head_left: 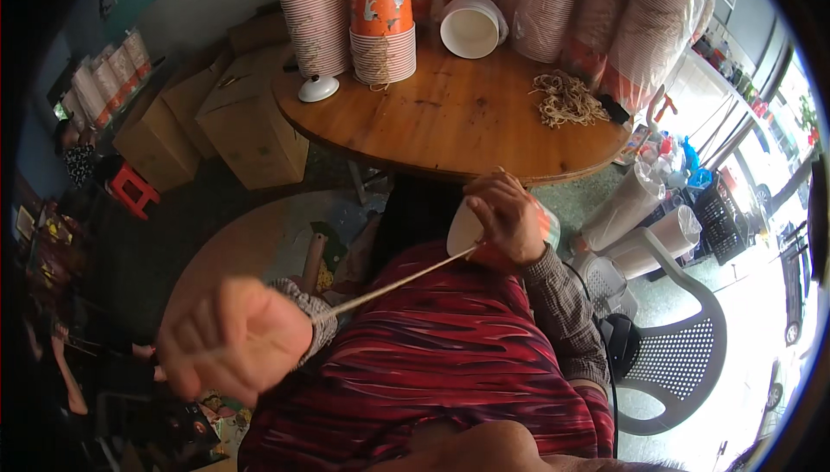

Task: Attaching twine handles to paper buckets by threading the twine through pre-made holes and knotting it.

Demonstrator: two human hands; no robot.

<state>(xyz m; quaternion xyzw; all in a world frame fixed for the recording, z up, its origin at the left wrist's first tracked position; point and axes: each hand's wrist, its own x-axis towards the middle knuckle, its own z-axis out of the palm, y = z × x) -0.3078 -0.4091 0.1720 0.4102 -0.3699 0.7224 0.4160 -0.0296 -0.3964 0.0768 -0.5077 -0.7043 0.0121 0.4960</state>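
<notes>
Step in hand, as I read it: thin tan cord (393, 284) drawn tight between two hands, beside a cup with white inside and orange outside (464, 228).

Left hand (232, 342): blurred, lower left, well apart from the table; fingers loosely curled. Cord reaches the base of the palm; pinched or looped, cannot tell.

Right hand (506, 217): over the cup, just off the near edge of the round brown wooden table (432, 130). Fingers bent and close together, thumb near them. Cord's other end meets its lower side; exact grip hidden.

Next move, judged: calls for even tension from the left, and a light, steady right hand so the cup neither turns nor buckles.

Cup: over the lap, tilted, mouth toward the left. Rim partly covered by the hand; no dent seen. Single or nested, cannot tell. Cord: straight, no slack, no knot made out.

On the table: tangled heap of tan cord loops (566, 100) near the right edge; upright stack of pale-rimmed cups topped in orange (382, 31) toward the left, more cord on its side.
</notes>
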